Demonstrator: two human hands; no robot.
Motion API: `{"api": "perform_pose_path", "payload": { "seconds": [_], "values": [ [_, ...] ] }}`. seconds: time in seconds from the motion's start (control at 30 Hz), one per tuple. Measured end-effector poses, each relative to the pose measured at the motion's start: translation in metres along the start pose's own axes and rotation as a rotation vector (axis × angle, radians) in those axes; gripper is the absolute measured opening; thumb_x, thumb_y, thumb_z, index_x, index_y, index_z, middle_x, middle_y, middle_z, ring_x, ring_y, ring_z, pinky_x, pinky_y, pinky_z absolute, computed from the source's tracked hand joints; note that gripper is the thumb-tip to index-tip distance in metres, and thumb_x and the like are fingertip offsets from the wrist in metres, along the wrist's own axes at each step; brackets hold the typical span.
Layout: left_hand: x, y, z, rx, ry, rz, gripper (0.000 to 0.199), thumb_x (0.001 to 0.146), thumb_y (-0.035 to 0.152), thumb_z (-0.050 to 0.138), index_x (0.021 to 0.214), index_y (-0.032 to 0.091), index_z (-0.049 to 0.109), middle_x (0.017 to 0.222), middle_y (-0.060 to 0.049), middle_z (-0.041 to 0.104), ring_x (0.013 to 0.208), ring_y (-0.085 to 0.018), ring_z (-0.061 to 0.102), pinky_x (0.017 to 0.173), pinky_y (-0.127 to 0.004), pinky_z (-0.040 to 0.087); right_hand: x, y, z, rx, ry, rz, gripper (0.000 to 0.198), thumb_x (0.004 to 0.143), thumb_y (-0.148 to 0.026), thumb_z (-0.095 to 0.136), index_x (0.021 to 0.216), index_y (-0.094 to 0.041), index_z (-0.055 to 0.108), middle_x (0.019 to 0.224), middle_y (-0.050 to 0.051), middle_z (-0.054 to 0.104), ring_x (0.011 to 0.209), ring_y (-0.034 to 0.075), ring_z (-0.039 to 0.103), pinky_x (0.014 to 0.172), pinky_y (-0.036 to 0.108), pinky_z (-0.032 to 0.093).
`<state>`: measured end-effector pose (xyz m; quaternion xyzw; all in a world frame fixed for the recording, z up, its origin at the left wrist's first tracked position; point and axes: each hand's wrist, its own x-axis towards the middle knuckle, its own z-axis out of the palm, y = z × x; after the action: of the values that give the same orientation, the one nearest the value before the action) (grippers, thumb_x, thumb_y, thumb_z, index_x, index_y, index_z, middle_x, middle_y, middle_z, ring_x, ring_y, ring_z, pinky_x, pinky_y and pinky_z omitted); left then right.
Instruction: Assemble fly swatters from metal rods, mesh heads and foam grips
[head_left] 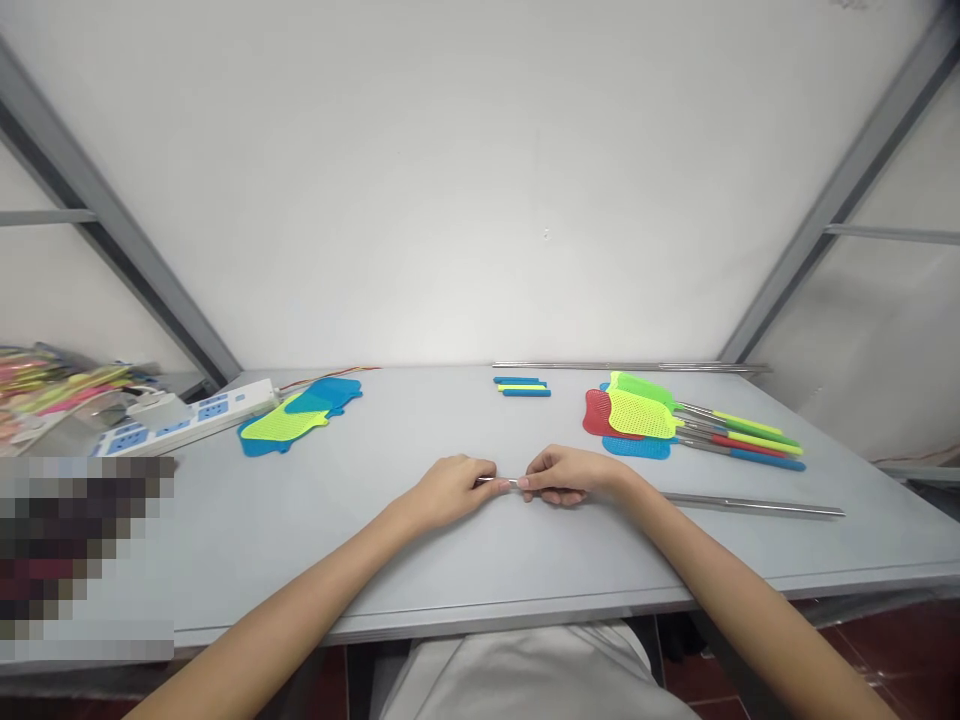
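**Slim silver metal rod [514,484], pinched two-handed**

Rod: shiny where visible, at dial centre between left hand [457,490] and right hand [566,473], both grasping it. Counted: one rod gripped; three short slim tubes [523,388] (two blue, one yellow), twelve o'clock.

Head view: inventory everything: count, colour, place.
Held rod: one, silver, centre
Rod section: one, silver, front right, maybe same rod
Rods: several, silver, rear right
Swatters: several, multicoloured, right
Mesh heads: three-plus, blue and yellow, left
Short sticks: three, blue and yellow, rear
Power strip: one, white, left
Pile: unclear, multicoloured, far left
Table: one, grey, below
Posts: two, grey, sides
Wall: one, white, behind
Floor: one, red, below
Left hand, right hand: one each, bare, centre
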<state>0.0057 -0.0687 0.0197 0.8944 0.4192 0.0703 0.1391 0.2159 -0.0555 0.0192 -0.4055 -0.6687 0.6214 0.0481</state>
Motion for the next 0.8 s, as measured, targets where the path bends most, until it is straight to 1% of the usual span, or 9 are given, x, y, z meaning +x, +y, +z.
{"api": "perform_pose_path", "payload": {
  "seconds": [0.13,0.23,0.43,0.8],
  "values": [
    [-0.0006,0.0003,0.0007,-0.005,0.018,0.008,0.045,0.084,0.050,0.027,0.068,0.019,0.055,0.060,0.001,0.055,0.056,-0.012,0.049,0.050,-0.022,0.027,0.0009,0.0028,0.0001,0.022,-0.020,-0.013,0.038,0.070,-0.050,0.053,0.077,-0.012,0.056,0.047,-0.006,0.043,0.032,0.002,0.031,0.030,0.017,0.021],
    [-0.0010,0.0003,0.0015,0.018,0.029,0.014,0.047,0.084,0.051,0.027,0.065,0.018,0.054,0.057,0.001,0.053,0.055,-0.012,0.048,0.050,-0.023,0.027,0.0002,0.0020,0.0013,0.015,-0.008,0.012,0.039,0.070,-0.050,0.053,0.077,-0.012,0.056,0.047,-0.005,0.044,0.032,0.002,0.032,0.030,0.017,0.022],
    [-0.0020,0.0024,-0.0004,0.007,0.031,0.017,0.045,0.084,0.050,0.029,0.067,0.018,0.055,0.056,0.000,0.053,0.053,-0.012,0.047,0.049,-0.022,0.026,-0.0036,-0.0027,0.0033,0.001,0.015,0.035,0.039,0.072,-0.049,0.051,0.077,-0.011,0.056,0.048,-0.004,0.044,0.032,0.002,0.032,0.030,0.017,0.022],
    [-0.0029,0.0025,-0.0005,0.010,0.041,0.032,0.044,0.085,0.049,0.029,0.067,0.018,0.055,0.055,0.000,0.052,0.051,-0.012,0.046,0.049,-0.022,0.026,-0.0032,-0.0021,0.0031,-0.009,0.021,0.039,0.040,0.071,-0.049,0.051,0.078,-0.010,0.058,0.046,-0.005,0.043,0.033,0.002,0.031,0.032,0.017,0.022]
  ]
}}
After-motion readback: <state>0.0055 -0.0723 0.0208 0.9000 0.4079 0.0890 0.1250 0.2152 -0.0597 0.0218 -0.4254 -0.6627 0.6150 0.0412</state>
